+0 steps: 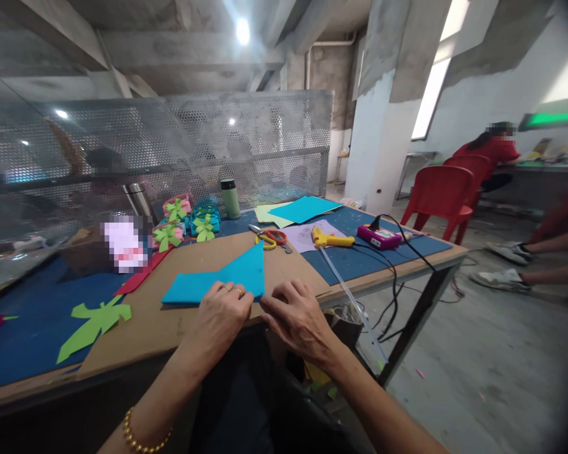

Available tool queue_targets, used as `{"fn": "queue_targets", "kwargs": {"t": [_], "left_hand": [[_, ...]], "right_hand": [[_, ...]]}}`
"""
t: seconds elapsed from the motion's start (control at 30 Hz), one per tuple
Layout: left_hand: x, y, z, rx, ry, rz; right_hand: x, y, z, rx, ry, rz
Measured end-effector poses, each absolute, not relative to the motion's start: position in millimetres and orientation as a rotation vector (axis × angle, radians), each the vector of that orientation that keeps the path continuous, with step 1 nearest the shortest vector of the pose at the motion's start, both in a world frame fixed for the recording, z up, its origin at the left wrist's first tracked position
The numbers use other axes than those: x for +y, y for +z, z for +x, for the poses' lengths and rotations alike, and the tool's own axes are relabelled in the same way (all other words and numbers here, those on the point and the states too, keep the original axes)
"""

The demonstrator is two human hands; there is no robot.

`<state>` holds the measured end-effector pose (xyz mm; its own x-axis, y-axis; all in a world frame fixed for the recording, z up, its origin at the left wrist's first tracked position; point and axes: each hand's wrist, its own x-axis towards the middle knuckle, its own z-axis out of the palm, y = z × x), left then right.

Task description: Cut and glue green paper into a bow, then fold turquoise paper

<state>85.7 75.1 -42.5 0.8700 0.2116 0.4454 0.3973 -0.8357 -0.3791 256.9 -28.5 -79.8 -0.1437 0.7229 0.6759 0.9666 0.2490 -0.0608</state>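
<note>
A bright blue sheet of paper or thin foam (218, 280), folded so that one corner points up, lies near the front edge of a brown cardboard (170, 321). My left hand (227, 309), with rings on its fingers, is closed with curled fingers over the sheet's lower edge. At its lower right corner, my right hand (296, 315) pinches the edge between thumb and fingers. Just beyond the sheet lie yellow-handled scissors (265, 241) and orange-handled scissors (279, 237). A green leaf-like cutout (97, 321) rests to the left.
A yellow glue gun (331, 238) with a clear glue stick lies right, near a purple power box (378, 236) with cables. More blue sheets (305, 208), a green bottle (230, 198) and green-trimmed craft pieces (205, 228) stand behind. A person in red (485, 148) sits far right.
</note>
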Motion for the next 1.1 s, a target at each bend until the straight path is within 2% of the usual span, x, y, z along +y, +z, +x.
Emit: {"fn": "queue_targets", "kwargs": {"t": [0.4,1.1], "left_hand": [[72.7,-39.0,85.2,-0.463,-0.475,-2.578],[70.6,-37.3,86.8,-0.469,-0.423,-2.613]], "right_hand": [[-25.6,-83.6,256.5,-1.933,-0.633,-1.548],[-25.6,-84.4,256.5,-1.925,-0.616,-1.531]]}}
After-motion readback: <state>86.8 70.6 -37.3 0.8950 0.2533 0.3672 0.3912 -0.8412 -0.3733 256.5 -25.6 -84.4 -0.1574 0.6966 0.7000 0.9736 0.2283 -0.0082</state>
